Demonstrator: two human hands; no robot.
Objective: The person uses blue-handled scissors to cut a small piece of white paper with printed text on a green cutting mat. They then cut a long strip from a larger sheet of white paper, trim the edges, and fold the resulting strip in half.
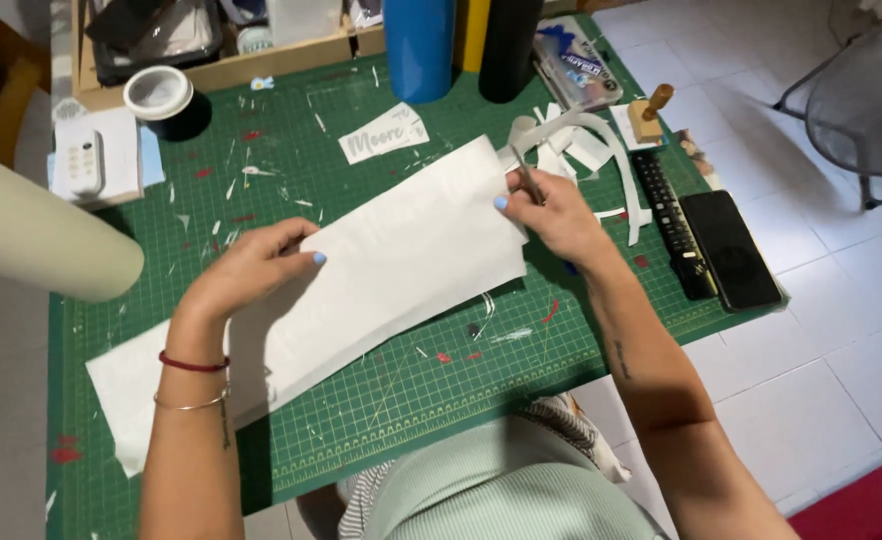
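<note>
— Which way does the white sheet (401, 265) lie?
— Long axis from near left to far right across the table (521, 350). Left hand (246, 268) presses it flat mid-sheet; right hand (551, 212) grips scissors (527, 178) at its far-right end.

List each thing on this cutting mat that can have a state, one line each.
Long white paper sheet: flat, pinned by left hand.
Small metal scissors: in right hand, at the sheet's far edge.
Black phone: screen dark, face up.
White tape roll: lying flat.
Blue cylinder: upright.
</note>
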